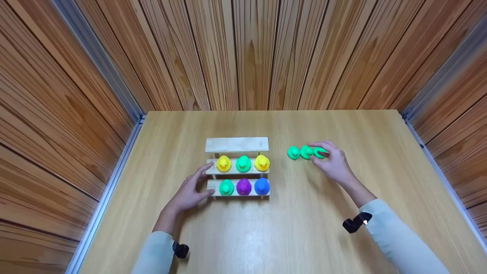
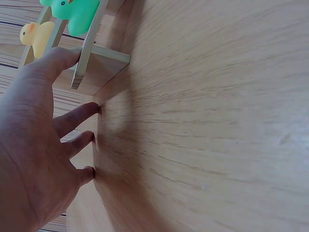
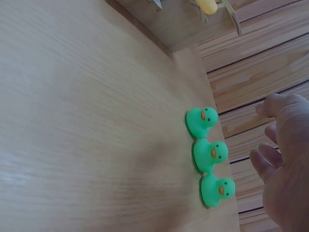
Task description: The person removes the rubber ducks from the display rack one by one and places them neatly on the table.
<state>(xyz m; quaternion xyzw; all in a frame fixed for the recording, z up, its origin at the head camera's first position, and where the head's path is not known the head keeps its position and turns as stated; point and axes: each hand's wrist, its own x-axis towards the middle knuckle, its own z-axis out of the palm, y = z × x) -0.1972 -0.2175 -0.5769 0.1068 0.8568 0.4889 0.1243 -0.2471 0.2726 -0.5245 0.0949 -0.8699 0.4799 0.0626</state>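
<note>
My left hand [image 1: 191,191] is at the left end of a pale wooden tiered rack [image 1: 236,144], fingers spread. Its thumb [image 2: 66,57] rests on the lowest shelf's end. On the middle shelf sit a yellow duck [image 1: 223,163], a green duck [image 1: 243,163] and another yellow duck [image 1: 262,162]. Below them are a green duck [image 1: 226,187], a purple duck [image 1: 244,187] and a blue duck [image 1: 261,186]. Over the right end of a row of three green toy ducks [image 3: 211,153] hovers my right hand [image 1: 335,163], its fingers loosely bent and apart from the ducks.
Wood-patterned walls [image 1: 251,53] rise behind and at both sides of the wooden table [image 1: 304,236]. Metal rails [image 1: 110,182] run along the side edges. A small black camera [image 1: 357,222] is strapped to each wrist.
</note>
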